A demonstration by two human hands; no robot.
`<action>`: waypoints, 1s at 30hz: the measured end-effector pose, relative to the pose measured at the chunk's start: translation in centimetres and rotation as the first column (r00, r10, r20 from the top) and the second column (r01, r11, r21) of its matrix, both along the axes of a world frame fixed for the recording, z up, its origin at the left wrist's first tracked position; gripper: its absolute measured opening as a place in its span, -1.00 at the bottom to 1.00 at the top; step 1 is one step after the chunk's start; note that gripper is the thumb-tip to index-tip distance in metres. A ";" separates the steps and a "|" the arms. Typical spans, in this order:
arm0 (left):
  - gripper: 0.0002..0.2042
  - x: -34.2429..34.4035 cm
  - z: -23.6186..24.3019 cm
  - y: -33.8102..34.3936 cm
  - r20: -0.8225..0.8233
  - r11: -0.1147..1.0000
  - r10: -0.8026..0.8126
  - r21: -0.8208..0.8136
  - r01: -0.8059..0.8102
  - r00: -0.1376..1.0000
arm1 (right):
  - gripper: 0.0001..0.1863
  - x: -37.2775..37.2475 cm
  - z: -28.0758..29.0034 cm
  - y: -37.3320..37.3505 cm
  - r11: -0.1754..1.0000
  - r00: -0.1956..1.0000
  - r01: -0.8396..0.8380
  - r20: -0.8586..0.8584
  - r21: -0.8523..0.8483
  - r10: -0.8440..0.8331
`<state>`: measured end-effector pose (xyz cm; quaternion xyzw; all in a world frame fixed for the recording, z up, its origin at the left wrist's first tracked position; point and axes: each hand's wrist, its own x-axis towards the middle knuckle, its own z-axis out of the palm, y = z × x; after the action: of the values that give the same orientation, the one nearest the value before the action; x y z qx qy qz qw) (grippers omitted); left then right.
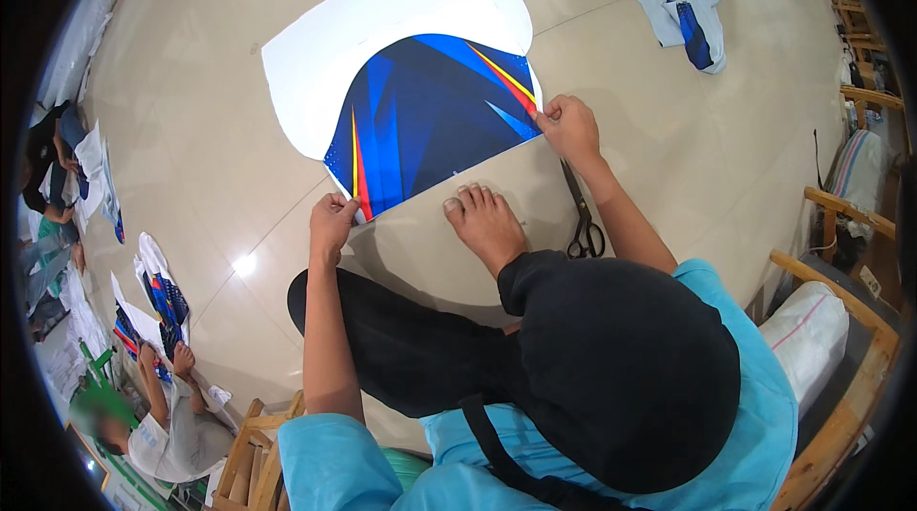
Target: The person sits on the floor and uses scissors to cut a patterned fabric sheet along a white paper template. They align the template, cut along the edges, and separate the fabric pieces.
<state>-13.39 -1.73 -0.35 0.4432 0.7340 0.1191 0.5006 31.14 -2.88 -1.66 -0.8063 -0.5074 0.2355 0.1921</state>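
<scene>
A dome-shaped piece of blue printed fabric (435, 119) with red and yellow stripes lies on the floor in front of me. Its left lower corner is pinched between the thumb and fingers of my left hand (333, 227). At the opposite corner, my right hand (571, 132) grips the same piece's edge. A larger white fabric piece (392, 10) spreads out beyond the blue one and partly under it. Black-handled scissors (586, 236) lie beside my right forearm, the blades pointing away from me. My bare foot (489, 227) rests close to the fabric's near edge.
A crumpled pale-blue garment piece (676, 5) lies at the far right. On the left, another person (177, 435) handles printed fabric (162, 296), with more people and cloth farther back. Wooden frames (845, 330) and a white sack (810, 334) stand at my right.
</scene>
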 end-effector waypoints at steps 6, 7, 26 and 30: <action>-0.63 -1.2 0.9 0.3 0.017 0.988 0.132 -0.088 -0.131 0.991 | -0.70 -0.2 -0.7 -1.5 0.995 0.944 0.100 -0.316 -0.004 -0.096; -0.61 -1.3 1.1 0.3 -0.001 0.986 0.144 -0.088 -0.143 0.990 | -0.69 -0.1 -1.0 -1.8 0.992 0.917 0.124 -0.380 -0.011 -0.119; -0.53 1.0 0.5 -0.1 -0.575 0.794 -0.113 0.438 0.421 0.811 | -0.73 -4.9 -0.5 -4.6 0.991 0.885 0.029 -0.464 0.131 0.036; -0.52 6.8 1.0 -0.1 -0.476 0.650 -0.309 0.526 0.548 0.823 | -0.73 -5.4 -0.3 -4.6 0.989 0.894 -0.006 -0.442 0.147 0.071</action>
<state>-6.60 -1.80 0.64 0.7637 0.5945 0.1593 0.1950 25.78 -7.44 -1.97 -0.7050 -0.4812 0.3811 0.3552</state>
